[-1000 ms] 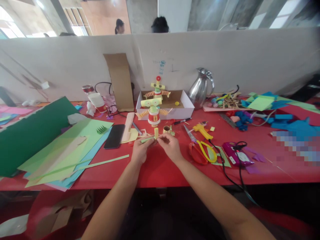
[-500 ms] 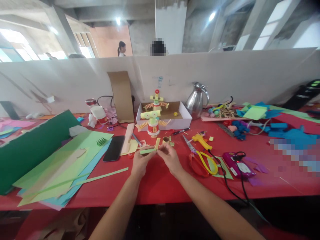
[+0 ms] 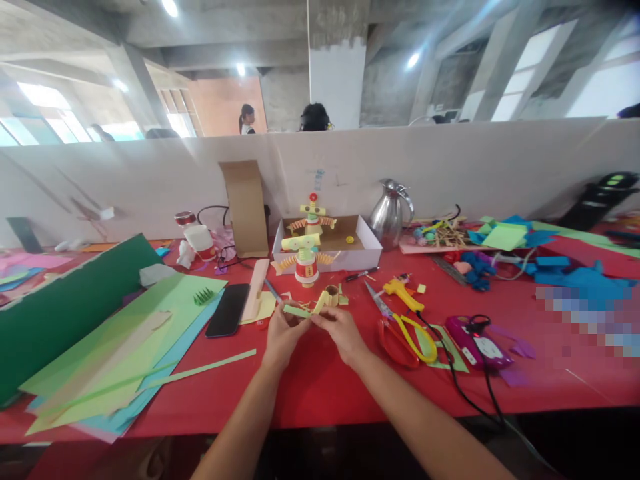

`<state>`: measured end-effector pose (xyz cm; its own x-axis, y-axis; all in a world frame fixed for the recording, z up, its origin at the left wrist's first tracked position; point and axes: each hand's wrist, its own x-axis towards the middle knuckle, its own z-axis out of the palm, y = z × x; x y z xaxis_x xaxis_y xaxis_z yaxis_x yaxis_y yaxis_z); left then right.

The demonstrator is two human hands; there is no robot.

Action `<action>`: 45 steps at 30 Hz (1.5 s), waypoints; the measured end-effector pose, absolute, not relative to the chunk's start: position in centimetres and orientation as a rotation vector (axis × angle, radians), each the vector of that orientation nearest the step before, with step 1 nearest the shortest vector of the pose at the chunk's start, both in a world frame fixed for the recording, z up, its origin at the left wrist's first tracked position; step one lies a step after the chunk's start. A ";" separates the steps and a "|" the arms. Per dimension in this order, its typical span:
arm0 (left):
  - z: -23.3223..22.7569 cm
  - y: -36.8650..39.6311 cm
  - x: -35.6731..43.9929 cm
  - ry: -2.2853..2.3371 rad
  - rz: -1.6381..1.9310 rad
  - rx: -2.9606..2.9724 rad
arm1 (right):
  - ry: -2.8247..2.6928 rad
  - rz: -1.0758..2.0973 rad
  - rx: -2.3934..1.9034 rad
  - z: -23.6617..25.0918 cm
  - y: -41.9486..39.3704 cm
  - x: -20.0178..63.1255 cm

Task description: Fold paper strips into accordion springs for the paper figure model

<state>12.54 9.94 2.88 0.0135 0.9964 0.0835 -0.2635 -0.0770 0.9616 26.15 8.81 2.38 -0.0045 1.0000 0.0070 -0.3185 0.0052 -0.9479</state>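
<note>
My left hand (image 3: 285,333) pinches a light green paper strip (image 3: 297,311) between thumb and fingers. My right hand (image 3: 341,332) has its fingertips closed at the lower end of a yellow paper strip (image 3: 321,303), which slants upward. The strips meet in a corner where my fingertips come together; whether they are joined there cannot be made out. Just beyond my hands lies a small brown paper roll (image 3: 331,295). Behind it stands a paper-cup figure (image 3: 307,270) with pleated arms and a rolled yellow head.
Yellow-handled scissors (image 3: 407,333), a yellow glue gun (image 3: 403,293) and a purple power box (image 3: 479,343) with cables lie right. A phone (image 3: 227,310) and coloured paper sheets (image 3: 125,333) lie left. A white box (image 3: 360,257), second figure (image 3: 313,217) and metal jug (image 3: 390,213) stand behind.
The view has tilted up a little, so the table sits lower. My hands stay together, and the yellow strip leans slightly more to the right.
</note>
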 end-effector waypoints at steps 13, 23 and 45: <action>2.9 9.8 12.0 0.974 1.244 1.195 | -0.896 1.416 -0.929 2.4 9.0 26.6; 2.6 10.0 11.8 1.121 1.317 1.149 | -0.957 1.399 -0.888 2.4 8.9 26.3; 2.0 10.2 12.2 0.930 1.278 0.908 | -0.824 1.498 -0.882 2.5 9.1 26.7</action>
